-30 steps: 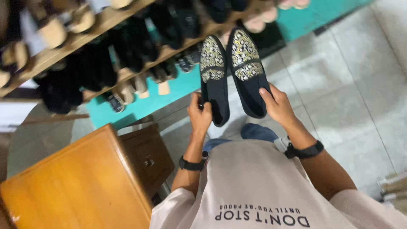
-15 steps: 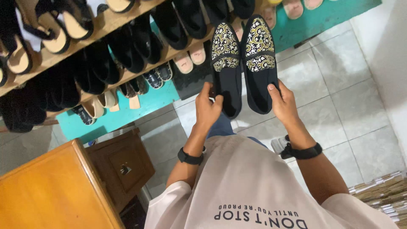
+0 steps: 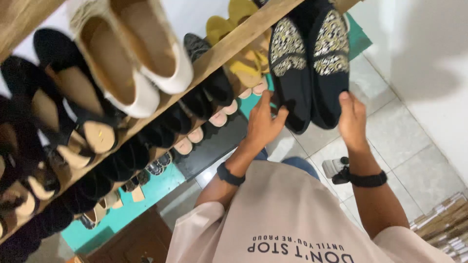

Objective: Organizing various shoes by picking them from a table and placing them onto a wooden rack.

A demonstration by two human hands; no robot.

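Black, gold-embroidered loafers (image 3: 312, 63) in both hands (image 3: 307, 119)

A wooden shelf rack (image 3: 214, 53) runs on a slant across the upper left of the view, its boards a warm brown. Behind the rack the wall (image 3: 141, 195) is painted teal low down and pale above — a white wall (image 3: 429, 63) stands on the right, lit brightly with soft shadows falling over it. The floor (image 3: 414, 160) is laid with pale grey square tiles with darker joints. At the bottom edge sits the corner of a dark brown wooden cabinet (image 3: 131, 238). In the lower right corner lies a stack of thin light-coloured strips (image 3: 443, 219) — what they are cannot be told.
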